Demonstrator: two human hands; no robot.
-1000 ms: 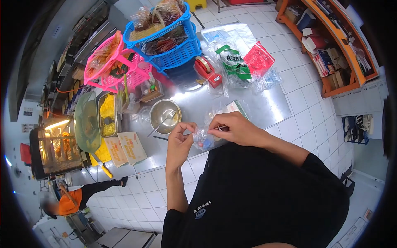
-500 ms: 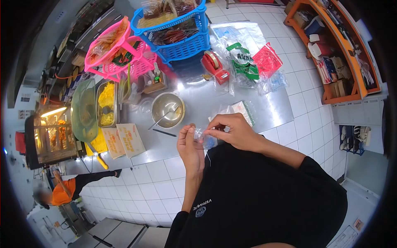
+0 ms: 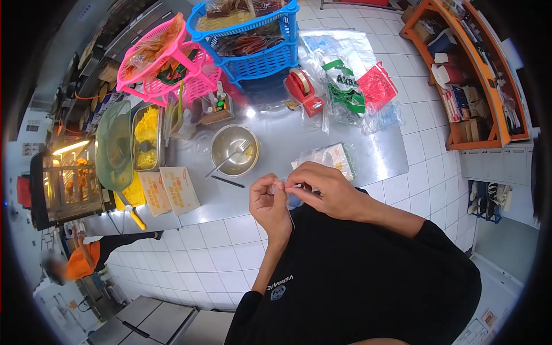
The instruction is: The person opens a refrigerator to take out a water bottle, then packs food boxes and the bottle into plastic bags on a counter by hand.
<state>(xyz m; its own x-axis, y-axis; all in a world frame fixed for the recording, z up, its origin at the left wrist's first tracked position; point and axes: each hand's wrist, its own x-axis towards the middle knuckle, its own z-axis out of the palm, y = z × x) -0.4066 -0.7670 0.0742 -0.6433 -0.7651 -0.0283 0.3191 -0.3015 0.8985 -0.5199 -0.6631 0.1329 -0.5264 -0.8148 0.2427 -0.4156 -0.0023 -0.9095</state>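
Observation:
Both hands are together just in front of the table's near edge, pinching a small clear plastic bag [image 3: 294, 202]. My left hand [image 3: 269, 208] has its thumb and fingertips closed on the bag's upper part. From the other side, my right hand [image 3: 329, 192] pinches it close to the left fingertips. Fingers cover much of the bag, and its contents are hard to make out. Beyond the hands stands a metal bowl [image 3: 218, 141] with a fork [image 3: 226, 158] resting in it. A thin black stick [image 3: 228, 181] lies beside the bowl.
On the steel table [image 3: 270, 146] are a red tape dispenser [image 3: 305, 95], plastic bags [image 3: 345, 86] and a wrapped white pack [image 3: 330, 160]. Leftward stand cartons [image 3: 178, 190], a knife [image 3: 132, 211] and a tray of yellow food [image 3: 147, 138]. Stacked baskets [image 3: 253, 63] rise behind. A person in orange [image 3: 80, 263] is farther left.
My hands have drawn closer together around the small bag, and less of it shows. The view has shifted slightly.

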